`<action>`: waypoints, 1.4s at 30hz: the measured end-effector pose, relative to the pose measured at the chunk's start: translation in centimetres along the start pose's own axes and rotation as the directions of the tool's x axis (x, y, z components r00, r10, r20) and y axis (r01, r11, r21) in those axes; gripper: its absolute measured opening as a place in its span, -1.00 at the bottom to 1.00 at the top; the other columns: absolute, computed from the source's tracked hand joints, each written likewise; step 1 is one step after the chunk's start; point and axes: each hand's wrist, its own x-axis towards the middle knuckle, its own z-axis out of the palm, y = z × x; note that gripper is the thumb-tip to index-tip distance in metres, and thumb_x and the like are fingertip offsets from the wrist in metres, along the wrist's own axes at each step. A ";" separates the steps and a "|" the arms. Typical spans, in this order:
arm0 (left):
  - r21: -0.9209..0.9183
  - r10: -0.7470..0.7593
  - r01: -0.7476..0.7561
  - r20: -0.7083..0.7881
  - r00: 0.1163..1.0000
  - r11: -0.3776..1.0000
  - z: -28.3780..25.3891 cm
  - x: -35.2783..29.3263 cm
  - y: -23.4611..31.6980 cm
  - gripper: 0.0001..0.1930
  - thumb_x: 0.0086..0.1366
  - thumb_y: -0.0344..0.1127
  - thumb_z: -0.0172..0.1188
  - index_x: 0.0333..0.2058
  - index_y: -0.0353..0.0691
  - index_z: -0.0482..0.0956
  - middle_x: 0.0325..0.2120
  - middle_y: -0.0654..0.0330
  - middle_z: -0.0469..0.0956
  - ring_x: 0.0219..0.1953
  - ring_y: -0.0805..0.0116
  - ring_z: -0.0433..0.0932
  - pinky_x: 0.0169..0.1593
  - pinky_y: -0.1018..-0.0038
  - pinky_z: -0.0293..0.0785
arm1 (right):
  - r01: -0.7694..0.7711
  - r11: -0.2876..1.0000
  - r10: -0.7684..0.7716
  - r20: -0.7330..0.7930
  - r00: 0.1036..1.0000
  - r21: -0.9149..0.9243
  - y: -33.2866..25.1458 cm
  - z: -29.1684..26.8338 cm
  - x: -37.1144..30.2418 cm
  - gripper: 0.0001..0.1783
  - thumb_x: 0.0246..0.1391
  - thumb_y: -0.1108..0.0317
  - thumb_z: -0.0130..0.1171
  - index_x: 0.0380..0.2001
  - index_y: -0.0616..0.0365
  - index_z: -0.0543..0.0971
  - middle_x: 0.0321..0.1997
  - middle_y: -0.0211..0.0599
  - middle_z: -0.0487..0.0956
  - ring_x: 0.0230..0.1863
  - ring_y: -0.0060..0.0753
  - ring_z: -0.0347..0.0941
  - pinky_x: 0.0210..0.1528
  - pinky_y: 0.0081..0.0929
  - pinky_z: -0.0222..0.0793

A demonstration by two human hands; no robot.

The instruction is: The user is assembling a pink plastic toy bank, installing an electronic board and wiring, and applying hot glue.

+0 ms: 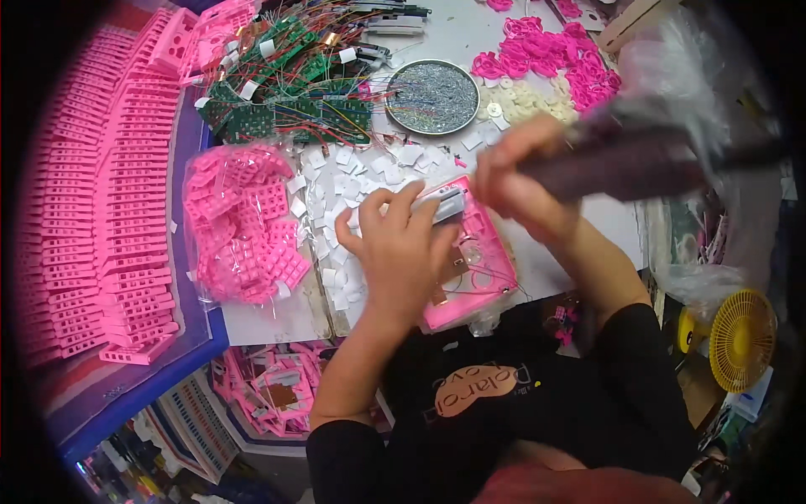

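Note:
On the worktable in front of me lies an open pink plastic casing (495,256) with thin wires, a brown piece and a grey part (450,204) in it. My left hand (401,244) grips the casing's left side, its fingers bent around the grey part and its thumb over the inside. Raised to the right of the casing, my right hand (531,181) is closed around a dark, long-bodied power tool (617,164), which looks like an electric screwdriver. Motion blurs the tool, and its tip cannot be made out.
Green circuit boards (294,113) with wires and a round tin of screws (432,97) stand at the back. White squares (336,185) are scattered left of the casing, beside a bag of pink keypads (243,223). Pink casings (138,210) fill the left rack; a yellow fan (742,340) stands right.

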 end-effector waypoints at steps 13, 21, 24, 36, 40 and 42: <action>-0.037 -0.056 0.060 0.078 0.995 0.998 0.7 0.1 -0.6 -0.73 0.11 -0.29 0.31 -0.17 -0.14 0.62 -0.15 0.28 0.59 0.02 0.23 0.46 0.24 -0.13 0.04 | -0.096 0.975 0.094 -0.017 0.995 -0.200 5.4 0.4 0.6 -0.80 0.05 0.30 0.29 -0.35 0.11 0.48 -0.43 -0.41 0.47 -0.38 -0.54 0.40 -0.32 -0.49 0.31; -0.282 -0.020 0.053 0.119 0.993 0.958 -2.5 -0.1 -1.8 -0.69 0.10 -0.43 0.28 -0.13 -0.28 0.56 -0.05 -0.06 0.56 -0.03 -0.07 0.54 0.12 -0.01 0.38 | -0.319 0.945 0.302 0.185 0.935 0.069 3.7 -5.2 4.2 -0.34 0.02 0.26 0.41 0.20 0.11 0.47 0.02 -0.37 0.60 0.04 -0.49 0.51 0.17 -0.39 0.43; -0.246 -0.121 0.135 0.070 0.990 0.960 -10.7 -3.4 -2.6 -0.64 0.08 -0.46 0.28 -0.09 -0.29 0.54 -0.02 -0.08 0.53 0.01 -0.05 0.52 0.14 0.09 0.39 | -0.355 0.719 0.302 -0.191 0.934 -0.597 2.2 -15.9 4.8 -0.35 0.09 0.18 0.31 0.25 0.09 0.45 0.16 -0.25 0.58 0.11 -0.38 0.51 0.19 -0.31 0.43; 0.024 -0.596 0.610 0.244 0.765 0.792 -20.7 -15.7 -3.4 -0.77 0.13 -0.54 0.28 -0.20 -0.33 0.57 -0.27 0.08 0.57 -0.25 0.31 0.56 -0.17 0.45 0.47 | 0.012 -0.106 -0.005 0.013 1.000 -0.994 10.7 -20.9 4.5 -0.81 0.11 0.21 0.20 -0.28 0.04 0.61 -0.29 -0.26 0.54 -0.11 -0.11 0.49 -0.16 -0.15 0.51; -0.408 -0.368 0.473 0.311 0.876 0.781 -9.5 -8.9 0.0 -0.91 0.18 -0.51 0.29 -0.32 -0.33 0.62 -0.44 0.14 0.61 -0.44 0.34 0.56 -0.33 0.48 0.46 | -0.183 -0.069 -0.087 -0.177 0.980 -0.981 8.7 -19.6 3.6 -0.80 0.13 0.20 0.17 -0.32 0.08 0.60 -0.28 -0.17 0.57 -0.13 -0.02 0.52 -0.15 -0.08 0.49; -0.486 -0.167 0.295 0.290 0.942 0.822 -5.3 -4.8 1.6 -0.91 0.19 -0.50 0.29 -0.31 -0.32 0.62 -0.42 0.12 0.61 -0.43 0.26 0.57 -0.33 0.43 0.48 | -0.332 -0.098 -0.033 -0.330 0.943 -0.938 8.6 -20.0 4.0 -0.76 0.13 0.16 0.16 -0.31 0.11 0.60 -0.27 -0.09 0.60 -0.14 0.03 0.54 -0.14 -0.04 0.48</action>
